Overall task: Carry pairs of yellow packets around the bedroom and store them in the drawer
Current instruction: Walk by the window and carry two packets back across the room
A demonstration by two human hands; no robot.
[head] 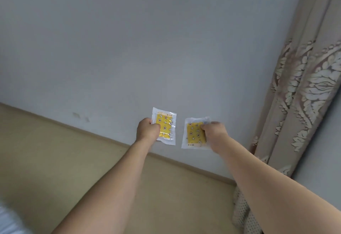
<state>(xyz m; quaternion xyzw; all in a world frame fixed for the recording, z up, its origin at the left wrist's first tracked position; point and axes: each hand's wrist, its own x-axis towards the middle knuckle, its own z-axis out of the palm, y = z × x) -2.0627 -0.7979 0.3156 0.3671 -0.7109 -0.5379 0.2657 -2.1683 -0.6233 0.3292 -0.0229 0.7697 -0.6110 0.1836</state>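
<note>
Grey wall [147, 40] and patterned curtain [304, 86] behind; beige floor [55, 160] below. Both arms extended forward. Left hand [147, 130] grasping left packet [165, 125] by its left edge; right hand [214, 134] grasping right packet [194, 135] by its right edge, both aloft, apart. Likely light, thin, flexible, film-slick; best pinched at the sealed clear margin. Drawer not in view.
</note>
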